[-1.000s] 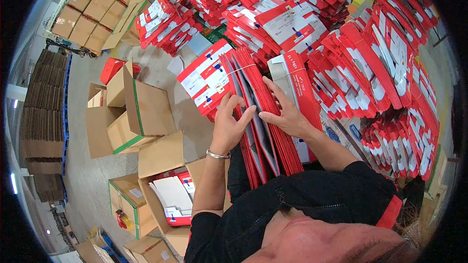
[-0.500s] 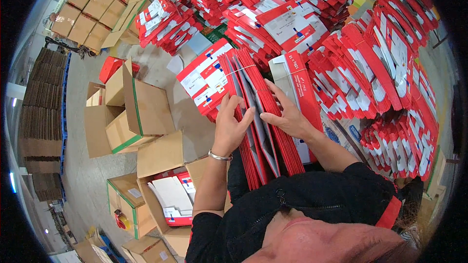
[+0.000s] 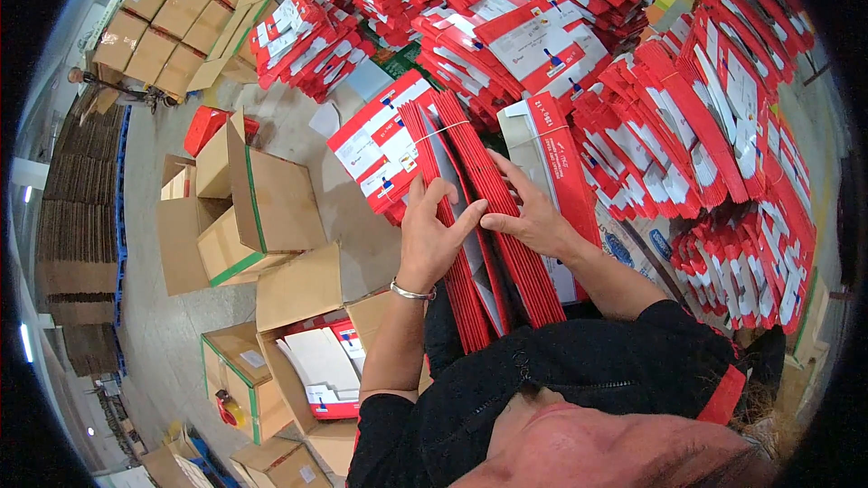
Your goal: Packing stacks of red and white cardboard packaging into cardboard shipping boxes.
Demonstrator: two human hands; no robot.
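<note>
A bundle of red flat-folded cartons (image 3: 506, 226) stands on edge in front of my body, with a thin pale band round its upper part. My left hand (image 3: 432, 233) grips the bundle's left side, its thumb reaching over the carton edges. From the right, my right hand (image 3: 535, 224) holds the other side, thumb pointing inward. The two thumb tips nearly meet over the middle. Between the two thumbs' halves a dark gap runs lengthwise, with a grey carton face showing in it. Part of the fingers is hidden behind the cartons.
Banded red-and-white carton stacks (image 3: 669, 126) lie ahead and right. A banded carton bundle (image 3: 551, 140) sits by my right hand. On the left are an open cardboard box (image 3: 262, 199), a box of white-and-red cartons (image 3: 316, 366), a tape dispenser (image 3: 228, 408) and flattened cardboard (image 3: 77, 208).
The gaps among the upright cartons have narrowed, and the left cartons lean closer together. My thumbs have come nearer to each other. Both hands keep their hold on the bundle.
</note>
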